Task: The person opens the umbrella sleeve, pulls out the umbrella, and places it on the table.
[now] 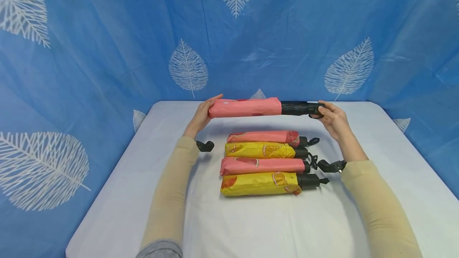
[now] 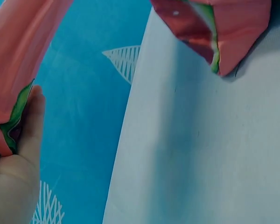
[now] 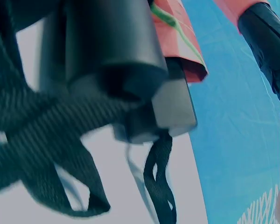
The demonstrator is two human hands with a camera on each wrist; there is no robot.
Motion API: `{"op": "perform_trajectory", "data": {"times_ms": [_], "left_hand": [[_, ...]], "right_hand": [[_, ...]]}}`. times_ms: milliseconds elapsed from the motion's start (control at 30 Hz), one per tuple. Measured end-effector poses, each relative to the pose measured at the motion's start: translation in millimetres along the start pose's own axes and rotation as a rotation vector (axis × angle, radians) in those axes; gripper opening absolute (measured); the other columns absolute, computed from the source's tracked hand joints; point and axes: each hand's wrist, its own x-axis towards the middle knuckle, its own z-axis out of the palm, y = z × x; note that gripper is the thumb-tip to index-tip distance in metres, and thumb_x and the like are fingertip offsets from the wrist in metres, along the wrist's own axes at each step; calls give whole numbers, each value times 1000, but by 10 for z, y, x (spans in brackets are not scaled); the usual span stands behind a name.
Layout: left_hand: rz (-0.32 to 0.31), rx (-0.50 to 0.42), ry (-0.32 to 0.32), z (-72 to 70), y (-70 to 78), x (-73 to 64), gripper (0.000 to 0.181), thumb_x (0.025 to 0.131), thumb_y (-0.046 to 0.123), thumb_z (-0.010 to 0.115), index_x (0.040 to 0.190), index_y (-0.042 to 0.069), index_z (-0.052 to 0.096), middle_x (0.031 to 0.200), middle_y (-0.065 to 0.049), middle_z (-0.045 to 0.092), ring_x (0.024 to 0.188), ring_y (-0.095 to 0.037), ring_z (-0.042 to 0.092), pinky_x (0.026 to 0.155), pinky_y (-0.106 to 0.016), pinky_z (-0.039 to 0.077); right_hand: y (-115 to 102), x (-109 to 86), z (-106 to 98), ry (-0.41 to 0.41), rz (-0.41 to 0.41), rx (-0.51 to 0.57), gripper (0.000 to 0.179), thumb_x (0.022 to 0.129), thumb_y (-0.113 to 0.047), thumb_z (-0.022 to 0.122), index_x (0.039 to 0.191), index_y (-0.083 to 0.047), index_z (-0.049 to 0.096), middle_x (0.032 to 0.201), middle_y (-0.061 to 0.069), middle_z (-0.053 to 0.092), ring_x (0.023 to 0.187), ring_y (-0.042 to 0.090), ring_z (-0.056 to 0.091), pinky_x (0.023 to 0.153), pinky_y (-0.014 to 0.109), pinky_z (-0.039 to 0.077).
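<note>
Both hands hold a folded pink umbrella level above the far part of the table, its long black end pointing right. At its pink end, the left hand grips it, the thumb along the cover's green-edged tip in the left wrist view. The right hand pinches the black handle end, where a strap loop hangs. Below lie several folded umbrellas side by side: a pink one, a yellow one, another pink one and a nearest yellow one, handles to the right.
The white table reaches to a blue leaf-print curtain behind it and at the sides. Black wrist straps dangle from the lying umbrellas' handles. Dark camera mounts stick out from both wrists.
</note>
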Motion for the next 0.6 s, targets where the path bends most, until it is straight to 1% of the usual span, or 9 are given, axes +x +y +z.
{"op": "perform_trajectory", "data": {"times_ms": [133,267,367,433,500,600], "left_hand": [[-18,9,23,-52,25,-50,43,104,24,35,144,9,40,141,-12,40,109,-22,50,83,-27,47],[-22,24,35,-96,106,-139,43,105,22,33,145,10,40,142,-13,38,112,-22,48,87,-28,47],[-24,42,38,-122,181,-213,43,104,22,32,145,9,38,143,-14,37,114,-23,47,88,-28,46],[-27,50,41,-146,211,-250,44,104,21,32,146,9,38,144,-14,36,114,-23,46,88,-29,46],[-31,47,49,-197,193,-263,44,104,21,32,146,9,37,144,-14,35,115,-23,46,88,-28,46],[-36,16,78,-295,124,-270,43,105,23,33,146,11,38,145,-14,35,116,-23,45,86,-27,47]], "right_hand": [[-43,-38,-81,-9,-3,23,24,96,0,51,116,-9,60,121,9,45,84,17,66,83,26,49],[-69,-74,-170,-9,-20,42,28,96,1,51,123,-1,55,118,8,50,84,18,67,83,27,49],[-94,-91,-235,9,-29,41,27,95,1,51,122,-2,57,115,7,55,84,18,67,83,28,50],[-108,-105,-283,17,-31,50,26,95,2,50,118,-4,60,113,7,57,84,18,67,83,28,50],[-118,-122,-332,29,-34,49,25,95,2,51,115,-6,63,112,6,59,84,18,67,82,28,50],[-126,-149,-406,38,-42,60,26,95,3,50,118,-4,61,111,7,59,84,19,67,82,28,50]]}}
